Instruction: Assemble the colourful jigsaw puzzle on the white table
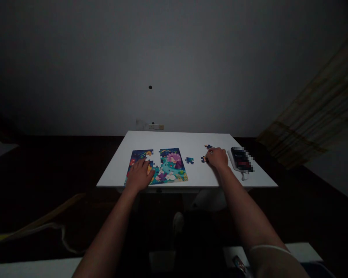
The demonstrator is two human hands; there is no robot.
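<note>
our left hand (pixel 140 174): spread flat on puzzle (pixel 171 166), go light imo | right hand (pixel 217 157): at loose piece (pixel 203 159), we can't tell grip

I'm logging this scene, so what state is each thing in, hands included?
Jigsaw puzzle: partly assembled, gap at its upper middle.
Left hand: palm down on the puzzle.
Right hand: fingers bent down; grip unclear.
Middle piece: loose, right of the puzzle.
Far piece: apart from the puzzle.
Near piece: partly hidden by the right hand.
Dark device: lying down; screen pixelated.
Curtain: hanging.
</note>
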